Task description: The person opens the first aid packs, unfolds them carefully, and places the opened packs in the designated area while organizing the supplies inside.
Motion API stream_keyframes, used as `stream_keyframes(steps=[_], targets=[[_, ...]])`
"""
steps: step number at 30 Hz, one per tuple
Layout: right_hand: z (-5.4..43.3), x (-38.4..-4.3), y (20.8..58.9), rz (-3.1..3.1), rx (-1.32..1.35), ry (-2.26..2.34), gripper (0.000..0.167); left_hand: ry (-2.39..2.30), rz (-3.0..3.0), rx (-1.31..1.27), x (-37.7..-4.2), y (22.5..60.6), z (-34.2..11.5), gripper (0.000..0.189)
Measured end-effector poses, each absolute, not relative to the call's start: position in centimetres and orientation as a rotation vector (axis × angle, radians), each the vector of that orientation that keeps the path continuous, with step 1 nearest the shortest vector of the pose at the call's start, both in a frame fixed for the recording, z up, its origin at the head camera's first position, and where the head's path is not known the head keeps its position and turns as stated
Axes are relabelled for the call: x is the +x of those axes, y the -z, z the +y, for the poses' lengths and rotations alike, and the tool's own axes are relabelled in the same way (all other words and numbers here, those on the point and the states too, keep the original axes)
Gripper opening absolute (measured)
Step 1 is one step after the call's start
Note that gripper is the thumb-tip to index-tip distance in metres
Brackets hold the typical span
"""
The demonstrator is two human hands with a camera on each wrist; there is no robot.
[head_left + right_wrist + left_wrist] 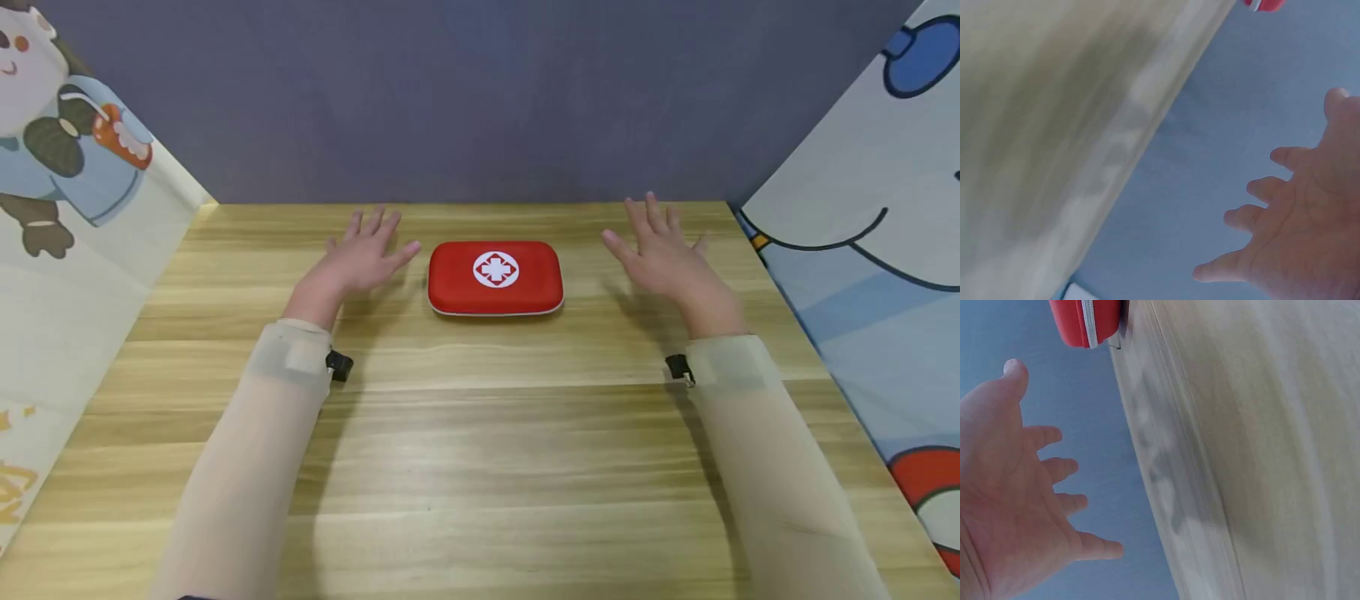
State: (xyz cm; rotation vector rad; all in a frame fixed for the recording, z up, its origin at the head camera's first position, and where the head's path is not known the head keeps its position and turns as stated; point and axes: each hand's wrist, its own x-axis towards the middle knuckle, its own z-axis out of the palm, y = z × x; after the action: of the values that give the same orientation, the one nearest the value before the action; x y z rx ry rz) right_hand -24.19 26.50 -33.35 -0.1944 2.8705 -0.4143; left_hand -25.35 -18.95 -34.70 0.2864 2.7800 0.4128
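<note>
A red zippered first-aid case [496,292] with a white cross emblem lies closed on the wooden table, near its far edge. To its left my left hand [358,260] hovers over the table, fingers spread and thumb pointing toward the case. My right hand [666,260] is held up on the other side, farther from the case, its fingers also spread. Both palms are bare, as the left wrist view shows of the left hand [1016,494] and the right wrist view of the right hand [1310,219]. A corner of the case [1100,322] with its zipper appears in the left wrist view.
The wooden table [495,467] ends at a dark grey-blue wall [480,100] behind the case. Side panels with cartoon prints stand at the left [82,292] and right [847,200]. Small black devices are strapped at the left wrist [340,365] and right wrist [678,368].
</note>
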Motion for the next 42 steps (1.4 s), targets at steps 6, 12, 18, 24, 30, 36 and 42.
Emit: stream_keyframes(steps=[6, 12, 18, 24, 30, 36, 42], targets=[[23.6, -24.6, 32.5, 2.885, -0.268, 0.416, 0.091, -0.417, 2.759, 0.322, -26.0, 34.8, -18.7, 0.084], [20.2, -24.5, 33.1, 2.877, -0.341, 0.432, 0.091, -0.537, 2.692, 0.451, -27.1, 35.5, -18.3, 0.071], [16.3, -24.8, 34.5, 2.856, -0.574, 0.406, 0.099, -0.797, 2.613, 0.499, -28.9, 37.2, -18.1, 0.058], [14.3, -24.2, 35.5, 2.702, -0.78, 0.364, 0.096, -0.96, 2.432, 0.529, -30.0, 38.2, -17.8, 0.058], [14.3, -24.0, 34.8, 2.655, -0.758, 0.387, 0.091, -0.977, 2.371, 0.481, -31.3, 37.7, -16.7, 0.058], [14.1, -24.0, 34.8, 2.654, -0.708, 0.401, 0.09, -0.983, 2.315, 0.426, -32.3, 37.9, -16.1, 0.054], [13.8, -24.2, 34.8, 2.64, -0.684, 0.393, 0.089, -0.965, 2.378, 0.437, -32.8, 38.1, -15.9, 0.045]])
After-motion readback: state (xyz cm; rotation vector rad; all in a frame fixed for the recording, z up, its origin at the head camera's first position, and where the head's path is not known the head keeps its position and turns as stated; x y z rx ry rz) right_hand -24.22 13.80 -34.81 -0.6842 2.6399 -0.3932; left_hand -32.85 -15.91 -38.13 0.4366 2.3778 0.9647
